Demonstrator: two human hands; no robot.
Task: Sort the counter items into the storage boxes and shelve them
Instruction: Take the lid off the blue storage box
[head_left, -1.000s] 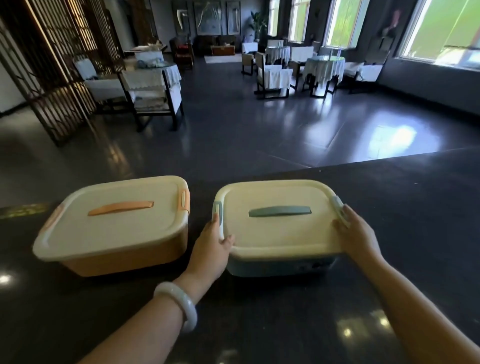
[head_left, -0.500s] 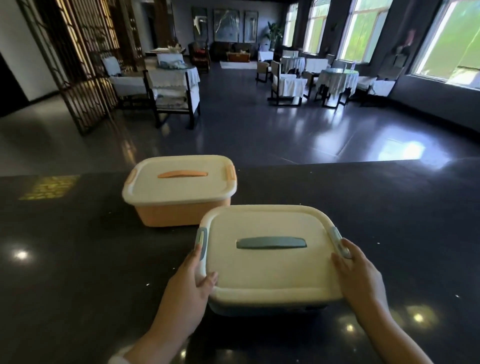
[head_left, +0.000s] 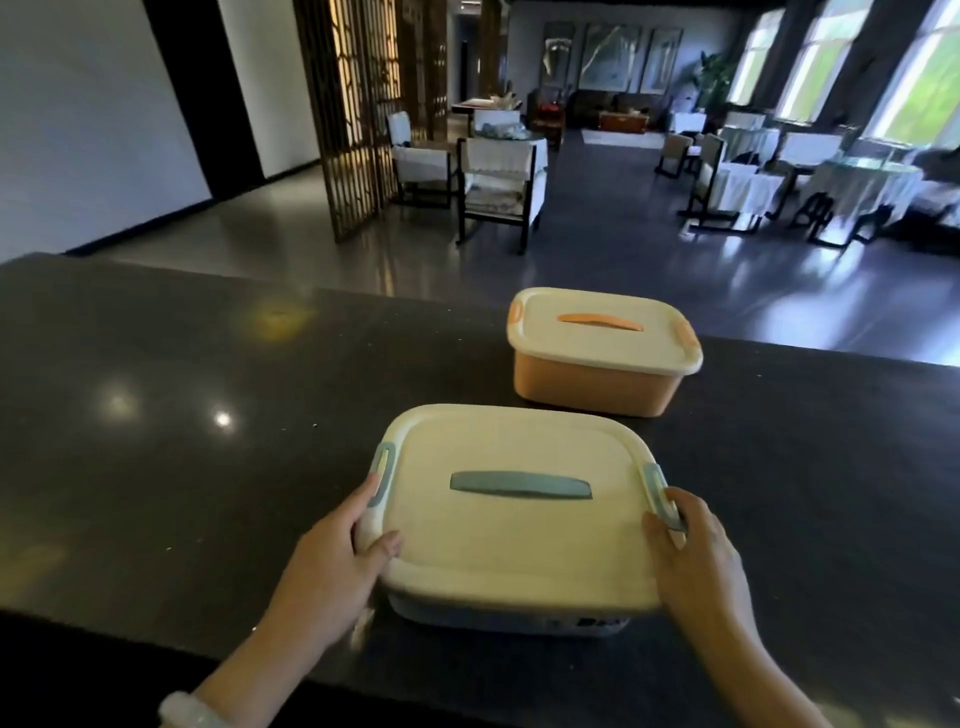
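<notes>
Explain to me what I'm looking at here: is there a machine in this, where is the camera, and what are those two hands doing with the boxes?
There is no machine here. A person wears a wide-angle camera on the head, looking forward and down, so you see their own two arms reaching out from the bottom of the picture. In front of them is a dark, shiny counter, with a dining room of chairs and covered tables beyond it. Two lidded storage boxes stand on the counter. The nearer one, the blue box, has a cream lid with a blue handle and blue side clips. The left hand grips its left edge and the right hand grips its right edge by the clip. The orange box stands farther back to the right, untouched, with its lid on. The left wrist wears a pale bracelet.
</notes>
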